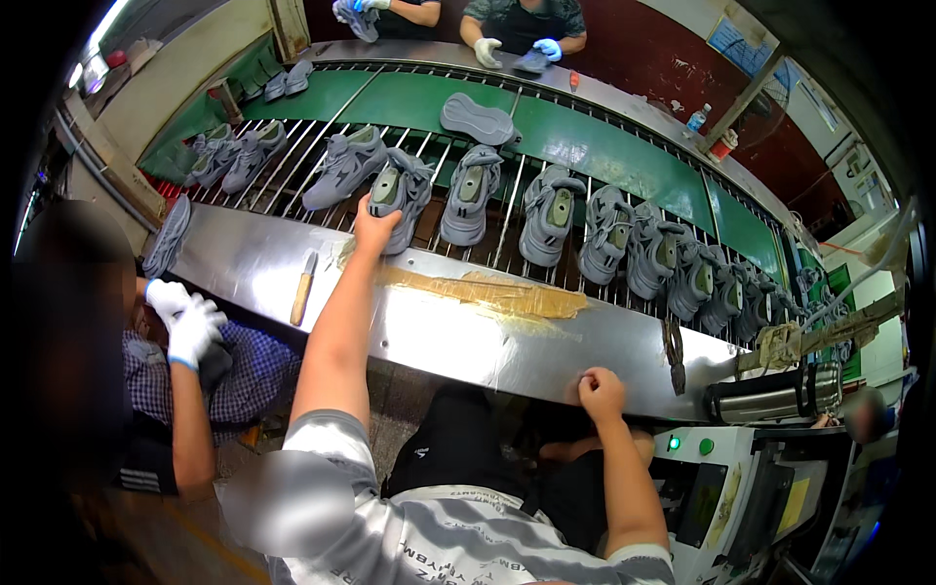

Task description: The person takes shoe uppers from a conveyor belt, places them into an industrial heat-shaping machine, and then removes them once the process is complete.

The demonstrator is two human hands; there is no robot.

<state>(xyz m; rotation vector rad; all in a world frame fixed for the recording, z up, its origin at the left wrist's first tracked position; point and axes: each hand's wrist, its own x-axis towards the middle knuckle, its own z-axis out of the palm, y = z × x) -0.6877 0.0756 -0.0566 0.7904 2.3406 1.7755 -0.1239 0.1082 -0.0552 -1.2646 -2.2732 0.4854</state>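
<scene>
1. Far left of the left hand, a co-worker's white-gloved hands (pixel 185 322) are clasped together over a checked lap
2. Just left of the left hand, a wooden-handled knife (pixel 303 289) lies on the steel ledge (pixel 244 263)
3. The left hand (pixel 374 232) reaches forward at full arm's length, its fingers closed on the heel of a grey shoe (pixel 400 195) that rests sole-down on the roller rack (pixel 507 244)
4. Between the hands, a patch of yellowish tape (pixel 487 292) runs along the ledge
5. Right of the gripped shoe, more grey shoes (pixel 551 213) line the rack in a row; a loose grey sole (pixel 478 119) lies beyond them on the green belt (pixel 604 146)
6. The right hand (pixel 599 388) is curled into a loose fist on the near edge of the ledge, holding nothing I can make out
7. Right of the right hand sits a machine with green buttons (pixel 688 445)
8. Far beyond, other people's gloved hands (pixel 517 51) handle shoes
</scene>
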